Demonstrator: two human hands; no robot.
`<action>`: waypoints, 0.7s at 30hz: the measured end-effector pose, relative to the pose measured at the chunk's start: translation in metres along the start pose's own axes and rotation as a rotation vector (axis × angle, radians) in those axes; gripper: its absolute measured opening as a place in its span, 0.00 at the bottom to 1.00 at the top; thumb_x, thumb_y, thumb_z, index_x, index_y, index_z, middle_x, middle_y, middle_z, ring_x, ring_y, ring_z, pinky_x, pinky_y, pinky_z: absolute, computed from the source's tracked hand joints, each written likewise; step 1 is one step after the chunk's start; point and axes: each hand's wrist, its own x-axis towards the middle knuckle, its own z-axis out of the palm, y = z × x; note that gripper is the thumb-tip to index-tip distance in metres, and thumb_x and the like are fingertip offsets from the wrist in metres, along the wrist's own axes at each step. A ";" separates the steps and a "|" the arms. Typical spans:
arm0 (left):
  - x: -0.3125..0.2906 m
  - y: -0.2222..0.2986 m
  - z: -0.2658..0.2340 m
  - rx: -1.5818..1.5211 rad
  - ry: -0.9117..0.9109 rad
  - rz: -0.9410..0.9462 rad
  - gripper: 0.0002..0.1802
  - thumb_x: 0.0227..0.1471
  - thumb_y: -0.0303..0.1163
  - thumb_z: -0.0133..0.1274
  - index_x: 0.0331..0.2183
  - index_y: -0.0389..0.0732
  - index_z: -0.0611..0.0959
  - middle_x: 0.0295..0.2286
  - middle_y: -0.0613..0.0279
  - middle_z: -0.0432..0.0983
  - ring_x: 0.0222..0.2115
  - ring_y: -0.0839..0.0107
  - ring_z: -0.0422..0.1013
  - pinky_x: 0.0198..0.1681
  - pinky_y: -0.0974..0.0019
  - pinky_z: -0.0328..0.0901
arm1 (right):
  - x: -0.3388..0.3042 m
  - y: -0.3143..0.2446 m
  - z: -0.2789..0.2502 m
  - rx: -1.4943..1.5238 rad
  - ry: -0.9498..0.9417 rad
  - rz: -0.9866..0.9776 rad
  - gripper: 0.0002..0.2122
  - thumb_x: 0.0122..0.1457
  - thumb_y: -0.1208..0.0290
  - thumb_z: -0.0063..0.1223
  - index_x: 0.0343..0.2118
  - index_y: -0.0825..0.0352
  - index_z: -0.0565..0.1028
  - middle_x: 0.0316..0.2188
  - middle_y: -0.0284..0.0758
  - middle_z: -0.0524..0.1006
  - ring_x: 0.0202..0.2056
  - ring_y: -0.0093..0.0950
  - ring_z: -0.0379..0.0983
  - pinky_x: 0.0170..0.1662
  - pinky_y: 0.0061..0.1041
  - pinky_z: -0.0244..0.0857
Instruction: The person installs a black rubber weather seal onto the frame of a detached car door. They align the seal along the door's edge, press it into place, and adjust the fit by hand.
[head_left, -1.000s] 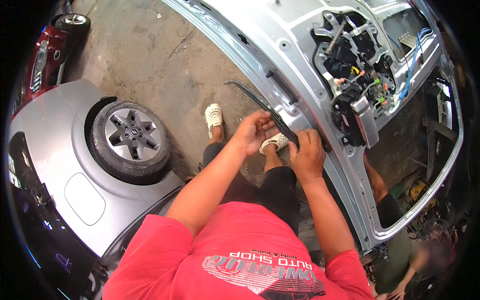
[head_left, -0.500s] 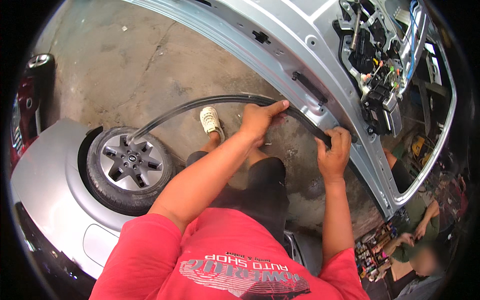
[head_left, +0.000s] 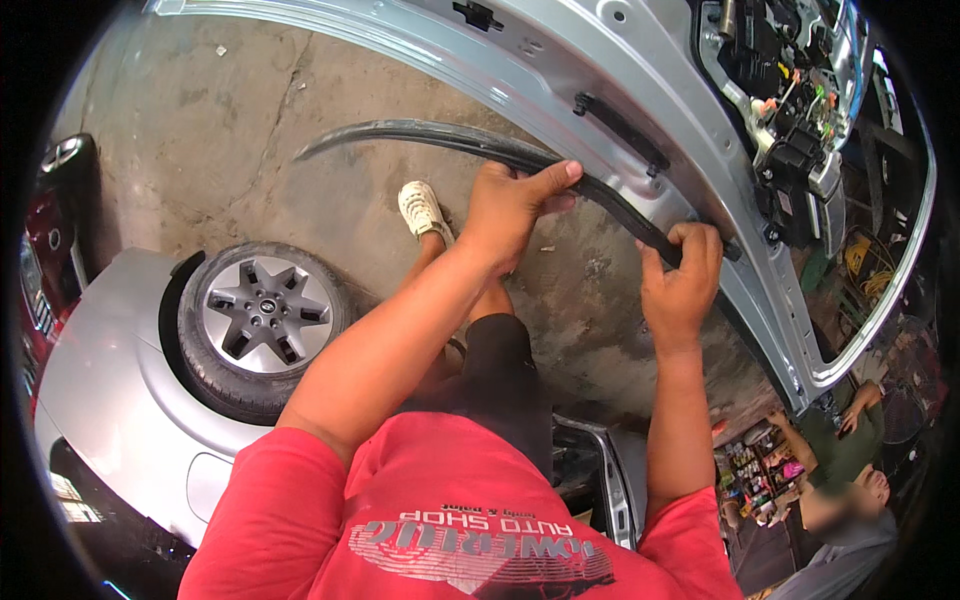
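A long black rubber weatherstrip (head_left: 440, 135) curves between my hands, its free end hanging out to the left above the floor. My left hand (head_left: 515, 210) is closed round it, the thumb lying along its top. Further right, my right hand (head_left: 682, 285) pinches the strip near its other end, fingers bent, close against the edge of a silver vehicle door (head_left: 640, 190). The door has bare inner metal. Whether the strip's right end is seated on the door cannot be made out; my right fingers partly cover it.
Wires and a black mechanism (head_left: 800, 150) show in the door's opening. A silver car body (head_left: 110, 340) with a wheel (head_left: 265, 310) stands on the left, a red vehicle (head_left: 50, 240) beyond it. Another person (head_left: 845, 450) is at lower right, beside shelves of small items (head_left: 760, 480).
The strip's free left end has swung up and away from the wheel. Both hands still hold the strip; my right hand sits slightly further right. The whole view has shifted a little.
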 end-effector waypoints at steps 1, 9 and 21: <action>-0.001 0.000 0.001 0.015 0.005 0.011 0.17 0.55 0.30 0.69 0.44 0.33 0.84 0.38 0.58 0.84 0.37 0.67 0.81 0.40 0.65 0.78 | 0.002 -0.006 -0.001 0.005 -0.012 0.037 0.15 0.48 0.76 0.70 0.37 0.67 0.74 0.39 0.39 0.72 0.44 0.44 0.69 0.50 0.42 0.64; -0.010 0.003 0.012 0.063 0.054 0.049 0.18 0.55 0.29 0.69 0.44 0.30 0.84 0.39 0.54 0.84 0.39 0.67 0.81 0.42 0.63 0.78 | 0.013 -0.014 -0.006 -0.064 -0.027 -0.070 0.15 0.49 0.73 0.70 0.37 0.67 0.74 0.36 0.40 0.72 0.41 0.45 0.70 0.48 0.43 0.66; -0.002 0.003 0.004 0.254 -0.002 0.118 0.16 0.53 0.32 0.71 0.38 0.30 0.86 0.32 0.58 0.85 0.31 0.71 0.81 0.36 0.69 0.77 | 0.011 -0.012 0.018 -0.239 0.093 -0.148 0.13 0.47 0.77 0.66 0.35 0.67 0.73 0.35 0.40 0.73 0.40 0.46 0.72 0.45 0.45 0.67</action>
